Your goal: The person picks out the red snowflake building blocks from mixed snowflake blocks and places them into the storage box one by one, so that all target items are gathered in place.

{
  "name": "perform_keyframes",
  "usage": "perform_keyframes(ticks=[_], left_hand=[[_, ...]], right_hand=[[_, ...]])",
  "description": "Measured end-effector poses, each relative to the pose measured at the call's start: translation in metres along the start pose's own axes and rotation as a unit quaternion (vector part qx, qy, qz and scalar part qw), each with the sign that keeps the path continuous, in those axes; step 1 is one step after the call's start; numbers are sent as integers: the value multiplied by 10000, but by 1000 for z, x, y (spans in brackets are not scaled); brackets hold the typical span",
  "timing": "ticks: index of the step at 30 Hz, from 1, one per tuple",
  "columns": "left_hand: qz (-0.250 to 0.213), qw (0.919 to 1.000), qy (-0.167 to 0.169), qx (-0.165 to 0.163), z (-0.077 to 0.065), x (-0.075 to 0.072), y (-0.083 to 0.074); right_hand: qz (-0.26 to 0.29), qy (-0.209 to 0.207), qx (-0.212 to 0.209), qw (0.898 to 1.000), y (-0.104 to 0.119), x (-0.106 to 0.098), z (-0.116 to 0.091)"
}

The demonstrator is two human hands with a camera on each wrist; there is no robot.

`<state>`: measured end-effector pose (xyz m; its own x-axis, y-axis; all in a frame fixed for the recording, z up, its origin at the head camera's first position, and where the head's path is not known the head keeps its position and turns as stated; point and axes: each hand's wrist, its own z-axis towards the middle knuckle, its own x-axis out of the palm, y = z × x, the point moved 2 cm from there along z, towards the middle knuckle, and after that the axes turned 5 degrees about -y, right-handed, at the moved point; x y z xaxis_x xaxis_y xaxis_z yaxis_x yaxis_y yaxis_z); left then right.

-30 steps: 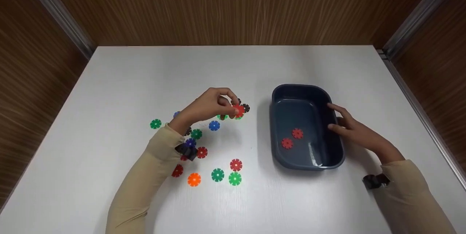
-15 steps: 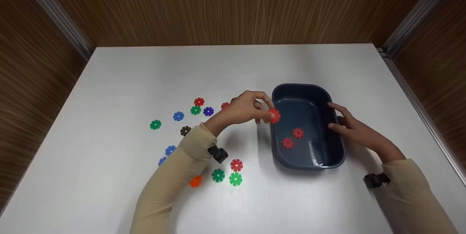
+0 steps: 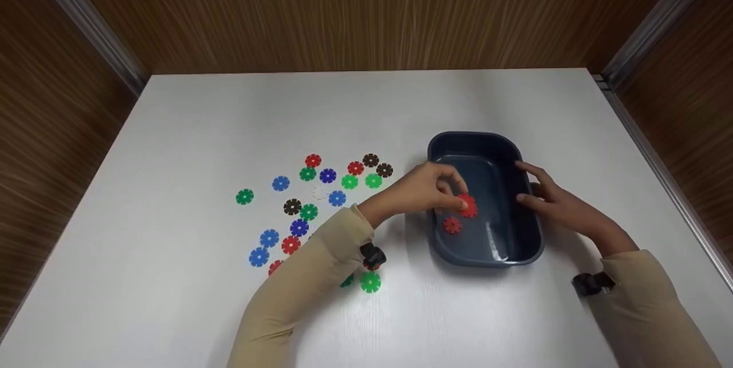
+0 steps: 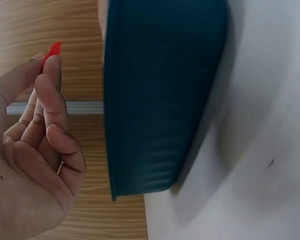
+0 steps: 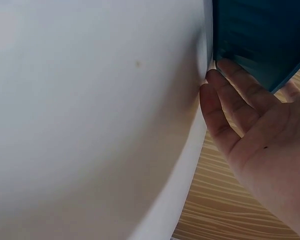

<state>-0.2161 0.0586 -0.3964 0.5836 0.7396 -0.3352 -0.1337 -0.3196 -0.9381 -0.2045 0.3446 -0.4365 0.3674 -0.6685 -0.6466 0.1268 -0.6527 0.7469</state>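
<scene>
Thumb and forefinger of my left hand (image 3: 426, 189) pinch a red notched plastic disc (image 3: 468, 206) over the inside of a dark blue plastic tub (image 3: 475, 176). In the left wrist view the red disc (image 4: 55, 48) shows edge-on at the fingertips, beyond the tub's wall (image 4: 160, 100). Another red disc (image 3: 452, 225) lies on the tub's floor. My right hand (image 3: 564, 210) holds the tub's right side, thumb and forefinger over the rim. Its other fingers (image 5: 245, 90) lie along the outside wall near the table in the right wrist view.
Left of the tub, several notched discs lie scattered on the white table (image 3: 172, 276), among them a dark brown disc (image 3: 292, 206), a light blue disc (image 3: 269, 238) and a bright green disc (image 3: 370, 282). My left forearm (image 3: 309, 276) covers some. Wood-grain panels (image 3: 366, 13) enclose the table.
My left hand has carried the red disc rightward from the scattered discs to over the tub. It now covers one of the two red discs seen inside. The right hand stays at the rim.
</scene>
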Motion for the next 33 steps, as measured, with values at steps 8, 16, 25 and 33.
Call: perform_keyframes(ticks=[8, 16, 25, 33], left_hand=[[376, 9988, 250, 190, 2, 18, -5], [606, 9965, 565, 121, 6, 30, -8], [741, 9950, 617, 263, -2, 18, -14], [1050, 9923, 438, 496, -20, -17, -24]], right_hand=[[126, 27, 22, 9999, 0, 1, 2], [166, 41, 44, 9998, 1, 1, 2], [149, 36, 2, 9999, -1, 2, 3], [207, 30, 44, 9998, 0, 1, 1]])
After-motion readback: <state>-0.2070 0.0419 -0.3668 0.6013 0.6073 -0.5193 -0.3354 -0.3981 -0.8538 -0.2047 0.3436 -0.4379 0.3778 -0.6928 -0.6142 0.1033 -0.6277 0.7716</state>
